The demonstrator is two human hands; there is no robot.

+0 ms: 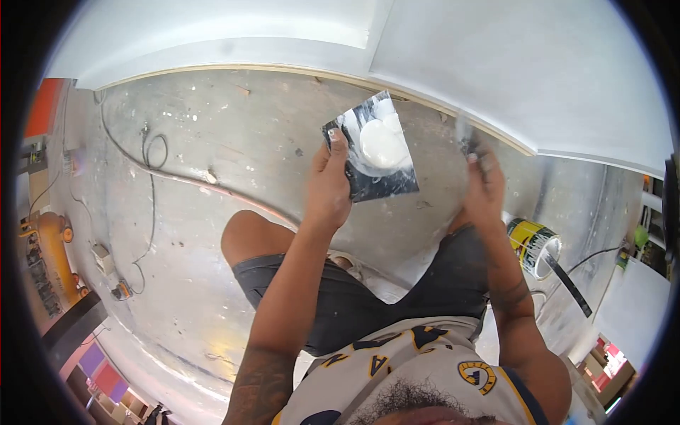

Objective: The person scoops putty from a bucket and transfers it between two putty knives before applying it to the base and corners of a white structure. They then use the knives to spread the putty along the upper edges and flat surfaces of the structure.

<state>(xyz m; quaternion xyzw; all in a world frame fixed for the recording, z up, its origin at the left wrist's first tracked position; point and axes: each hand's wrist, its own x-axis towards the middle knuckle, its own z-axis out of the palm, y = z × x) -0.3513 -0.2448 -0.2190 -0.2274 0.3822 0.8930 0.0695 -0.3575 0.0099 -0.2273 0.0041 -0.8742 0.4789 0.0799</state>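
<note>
Just past 12 o'clock in the head view, a flat dark board (382, 186) is held by the left hand (330, 177), pinched at its left edge: the thumb is pressed on the upper face, and the fingers below are hidden. On the board a rounded mound of white paste (383, 145) is carried, with a smaller lump at its 12 o'clock side and thin white smears around it.

Between 2 and 3 o'clock, apart from the board, the handle of a blurred tool (465, 134) is gripped between the thumb and curled fingers of the right hand (484, 185). The tool's blade is pointed toward 12 o'clock, near the foot of a white wall panel (510, 67); its exact shape cannot be told.

Just past 3 o'clock, a yellow and green bucket (525, 241) with a white rim is seen on the grey floor (248, 142). A long black strip (571, 287) is stood in its opening, the outer end slanted toward 4 o'clock. White is seen inside the bucket, but its fill level cannot be made out. Toward 9 o'clock, a dark cable (151, 212) is laid on the floor.
</note>
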